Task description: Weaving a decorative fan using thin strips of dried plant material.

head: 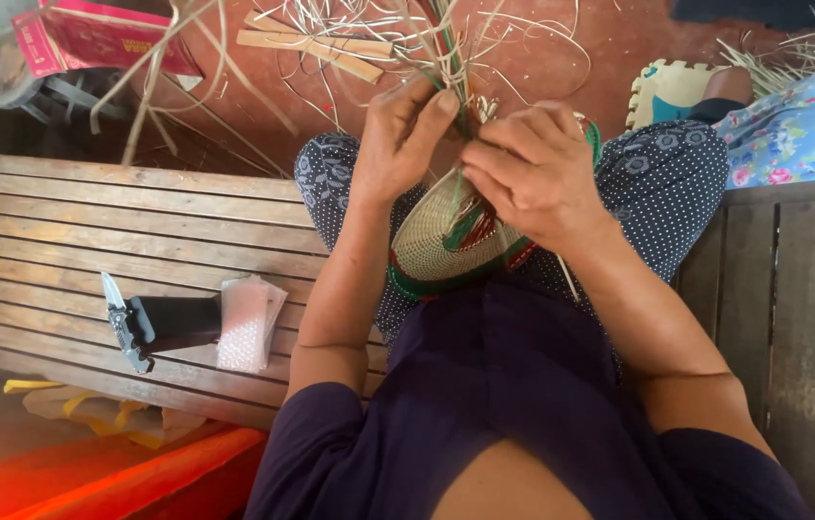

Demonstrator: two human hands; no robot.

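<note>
Fingers (523, 144) of our right hand (538, 178) are curled and pinched on the thin strands (451, 58) where they leave the rim of the half-woven basket (436, 241), while our left hand (403, 140) closes around the same bundle from the other side, thumb and forefinger pressed on it; neither hand is slack. We see the basket resting in our lap between the knees, its pale rounded base turned toward us and its green and red band along the lower edge, so the work lies directly under and just behind both hands. The loose strands run away from us, up toward the red floor (619, 48), and that is their long axis: they stand roughly upright out of the rim and fan out past the fingertips. Both hands touch the bundle at about the same height; our right one sits closer to the rim, our left one a little farther up the strands. On the slatted wooden tabletop (41, 221) at our left, well apart from the hands, lie a folding knife (123, 327), a black case (176, 323) and a small clear packet (246, 323).
</note>
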